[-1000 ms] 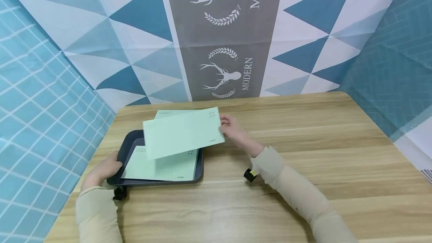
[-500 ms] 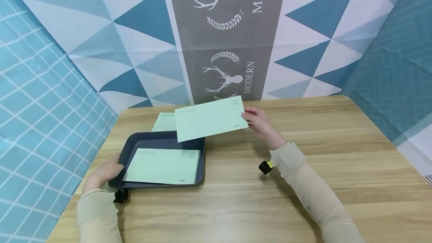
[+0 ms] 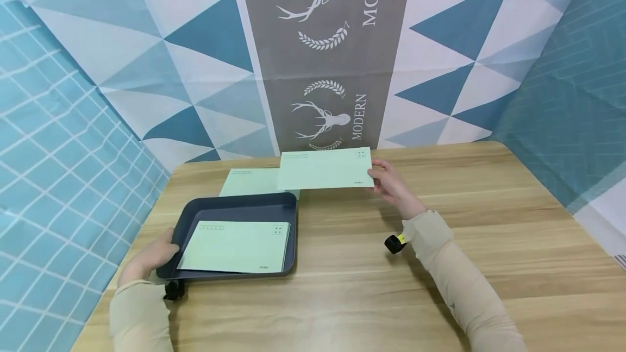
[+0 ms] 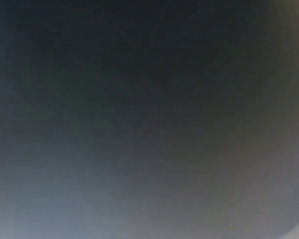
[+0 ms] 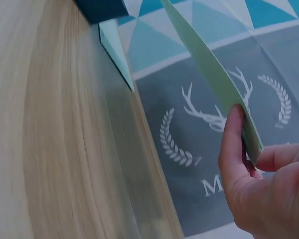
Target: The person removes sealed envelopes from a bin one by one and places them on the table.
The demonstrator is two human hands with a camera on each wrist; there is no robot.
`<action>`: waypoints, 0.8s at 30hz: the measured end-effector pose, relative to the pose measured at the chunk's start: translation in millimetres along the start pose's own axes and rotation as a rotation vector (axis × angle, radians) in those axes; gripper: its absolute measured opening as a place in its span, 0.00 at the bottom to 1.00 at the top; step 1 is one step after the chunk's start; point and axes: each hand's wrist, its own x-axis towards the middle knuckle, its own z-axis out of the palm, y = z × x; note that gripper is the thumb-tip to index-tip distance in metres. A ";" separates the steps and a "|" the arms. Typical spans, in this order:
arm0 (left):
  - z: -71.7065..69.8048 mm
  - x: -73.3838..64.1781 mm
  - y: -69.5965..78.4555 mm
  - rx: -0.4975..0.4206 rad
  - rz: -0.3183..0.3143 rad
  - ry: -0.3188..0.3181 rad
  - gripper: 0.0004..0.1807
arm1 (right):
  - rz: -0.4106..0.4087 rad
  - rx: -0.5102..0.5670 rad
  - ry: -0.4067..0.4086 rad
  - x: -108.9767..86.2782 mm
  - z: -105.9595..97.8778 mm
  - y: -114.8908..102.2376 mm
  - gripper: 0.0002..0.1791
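A pale green envelope point(image 3: 325, 169) is held up above the back of the table, its printed face showing. My right hand point(image 3: 393, 184) pinches its right end; in the right wrist view the thumb and fingers of this hand point(image 5: 269, 186) squeeze the envelope point(image 5: 214, 74), seen nearly edge-on. Several like envelopes point(image 3: 235, 246) lie stacked in a dark grey tray point(image 3: 244, 212). My left hand point(image 3: 152, 255) grips the tray's left rim, thumb over the edge, other fingers mostly hidden. Behind the tray another envelope point(image 3: 251, 179) lies on the table, partly covered. The left wrist view is a dark blur.
The wooden table point(image 3: 332, 297) ends at a patterned cloth wall point(image 3: 323, 69) at the back. Blue tile-patterned cloth point(image 3: 63, 178) borders the left side. A black wrist camera point(image 3: 394, 244) hangs under the right sleeve point(image 3: 455, 270).
My right hand has carried the envelope rightward, off from over the tray, uncovering the stack, and lately tilted it to nearly level. My left hand stays on the tray rim.
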 end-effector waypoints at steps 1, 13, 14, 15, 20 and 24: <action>-0.1 0.4 0.6 0.000 -0.006 -0.005 0.28 | 0.006 -0.012 0.001 0.5 -2.6 -0.6 0.26; -3.3 3.8 2.6 -0.049 -0.059 -0.078 0.36 | 0.023 -0.028 0.012 5.9 -18.6 7.6 0.31; -3.4 3.9 2.7 -0.048 -0.059 -0.077 0.35 | 0.023 -0.027 0.013 6.4 -19.4 8.3 0.31; -3.2 4.0 2.7 -0.048 -0.058 -0.076 0.35 | 0.024 -0.024 0.016 7.0 -20.4 9.0 0.31; -3.3 4.4 2.0 -0.061 -0.046 -0.072 0.34 | 0.038 -0.026 0.044 9.7 -23.0 10.5 0.30; -3.0 4.3 1.1 -0.041 -0.044 -0.066 0.32 | 0.058 -0.001 0.082 11.9 -24.2 9.3 0.28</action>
